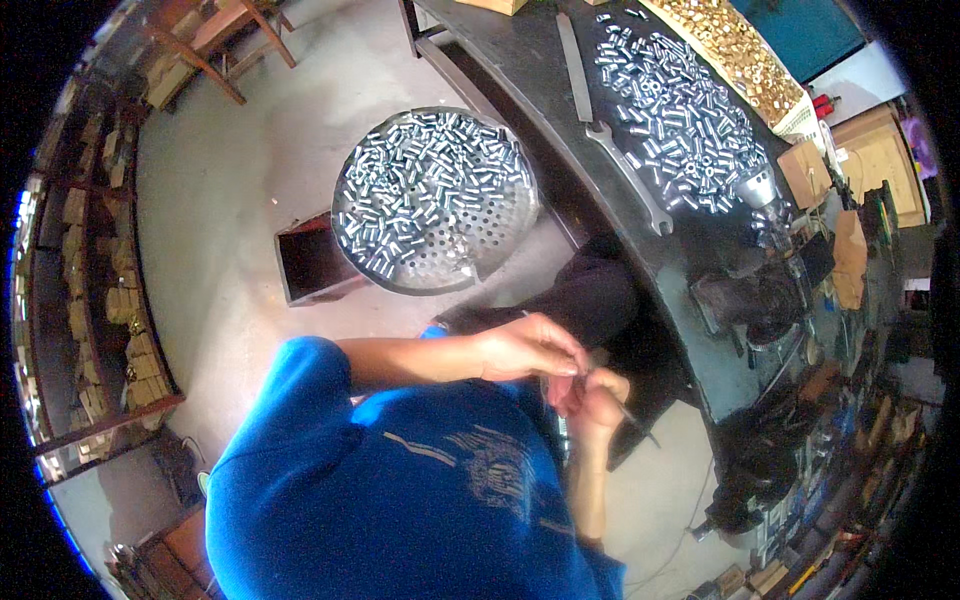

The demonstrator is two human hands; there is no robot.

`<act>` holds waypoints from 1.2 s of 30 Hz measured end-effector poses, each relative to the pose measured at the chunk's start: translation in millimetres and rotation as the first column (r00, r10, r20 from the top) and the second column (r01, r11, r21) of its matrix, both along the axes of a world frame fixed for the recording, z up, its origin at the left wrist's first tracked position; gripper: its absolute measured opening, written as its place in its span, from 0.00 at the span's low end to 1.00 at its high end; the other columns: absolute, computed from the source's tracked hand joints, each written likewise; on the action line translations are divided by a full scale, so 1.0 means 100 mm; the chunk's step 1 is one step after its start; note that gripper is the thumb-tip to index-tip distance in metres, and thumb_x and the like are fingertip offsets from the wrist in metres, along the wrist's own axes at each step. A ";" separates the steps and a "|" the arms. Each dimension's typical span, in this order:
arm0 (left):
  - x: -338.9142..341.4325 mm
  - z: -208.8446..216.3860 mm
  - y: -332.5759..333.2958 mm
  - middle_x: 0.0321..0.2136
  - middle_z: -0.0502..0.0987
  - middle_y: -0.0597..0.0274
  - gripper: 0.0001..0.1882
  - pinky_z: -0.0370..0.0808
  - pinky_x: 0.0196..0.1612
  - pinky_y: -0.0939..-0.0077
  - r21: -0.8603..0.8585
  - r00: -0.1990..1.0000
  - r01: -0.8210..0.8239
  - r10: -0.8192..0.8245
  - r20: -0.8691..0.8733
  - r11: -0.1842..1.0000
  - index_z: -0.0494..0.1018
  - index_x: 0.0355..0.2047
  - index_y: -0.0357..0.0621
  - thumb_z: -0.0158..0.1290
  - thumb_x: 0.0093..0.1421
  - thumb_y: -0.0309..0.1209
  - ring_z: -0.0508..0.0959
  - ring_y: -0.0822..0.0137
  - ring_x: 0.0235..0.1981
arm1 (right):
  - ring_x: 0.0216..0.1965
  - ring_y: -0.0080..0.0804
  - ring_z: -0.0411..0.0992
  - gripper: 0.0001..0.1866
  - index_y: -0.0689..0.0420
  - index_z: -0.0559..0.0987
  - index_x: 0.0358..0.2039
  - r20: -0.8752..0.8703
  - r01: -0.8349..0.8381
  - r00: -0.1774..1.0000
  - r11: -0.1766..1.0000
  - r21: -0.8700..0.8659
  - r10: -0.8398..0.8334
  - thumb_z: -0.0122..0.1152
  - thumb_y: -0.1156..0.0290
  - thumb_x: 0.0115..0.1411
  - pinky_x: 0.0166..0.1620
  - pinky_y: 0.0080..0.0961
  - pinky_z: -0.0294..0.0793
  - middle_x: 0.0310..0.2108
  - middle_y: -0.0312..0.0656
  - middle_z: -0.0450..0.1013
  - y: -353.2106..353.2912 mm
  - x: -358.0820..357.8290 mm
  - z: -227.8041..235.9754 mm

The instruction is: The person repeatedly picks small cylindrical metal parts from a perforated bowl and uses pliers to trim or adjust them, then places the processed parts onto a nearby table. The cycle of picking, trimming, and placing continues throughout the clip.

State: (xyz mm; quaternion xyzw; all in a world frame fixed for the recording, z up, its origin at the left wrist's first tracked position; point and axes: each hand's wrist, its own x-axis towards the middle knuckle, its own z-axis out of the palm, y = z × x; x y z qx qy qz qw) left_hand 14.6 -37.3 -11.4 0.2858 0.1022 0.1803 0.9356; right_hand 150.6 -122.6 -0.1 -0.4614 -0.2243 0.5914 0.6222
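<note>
In front of my blue shirt both my hands are close together. My left hand (pixel 530 347) is closed in a pinch, its fingertips meeting the right hand's fingers; what they hold is too small to make out. My right hand (pixel 602 398) is curled around a thin dark rod-like tool (pixel 637 422), whose tip sticks out toward the lower right. Below the hands a small shiny metal piece (pixel 562 428) shows, partly hidden. Beyond my left forearm is a round perforated metal tray (pixel 490 236) bearing many short silver metal sleeves (pixel 425 150).
On the dark workbench (pixel 560 140) to the right lie a silver heap of sleeves (pixel 690 120), an open-end wrench (pixel 635 180), a flat file (pixel 574 70) and a metal cup (pixel 758 188). Brass-coloured pieces (pixel 740 50) fill a container behind. Shelves (pixel 75 260) line the left.
</note>
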 end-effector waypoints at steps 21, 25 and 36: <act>-0.18 -0.01 0.14 0.24 0.76 0.54 0.12 0.75 0.31 0.75 0.208 0.959 -0.081 0.133 -0.249 0.975 0.70 0.40 0.33 0.45 0.61 0.30 0.78 0.66 0.27 | 0.10 0.22 0.59 0.14 0.57 0.56 0.07 0.187 -0.051 0.981 0.998 0.048 0.041 0.45 0.84 0.43 0.13 0.17 0.54 0.09 0.38 0.60 -0.06 0.04 -0.12; 0.00 -0.11 -0.03 0.22 0.76 0.54 0.14 0.76 0.30 0.71 0.021 0.984 -0.058 0.061 -0.169 0.998 0.72 0.35 0.33 0.45 0.62 0.34 0.78 0.65 0.22 | 0.10 0.20 0.58 0.15 0.57 0.57 0.07 0.237 -0.031 0.971 0.997 0.072 0.013 0.43 0.84 0.45 0.13 0.15 0.55 0.09 0.37 0.61 -0.03 -0.01 -0.11; 0.02 -0.18 -0.14 0.20 0.76 0.54 0.11 0.76 0.29 0.69 -0.267 0.988 -0.155 0.143 -0.065 0.951 0.72 0.36 0.35 0.46 0.61 0.31 0.77 0.63 0.22 | 0.09 0.20 0.54 0.13 0.56 0.54 0.06 0.112 -0.033 0.993 0.998 0.049 0.028 0.37 0.81 0.44 0.12 0.17 0.54 0.08 0.36 0.56 -0.01 0.00 0.03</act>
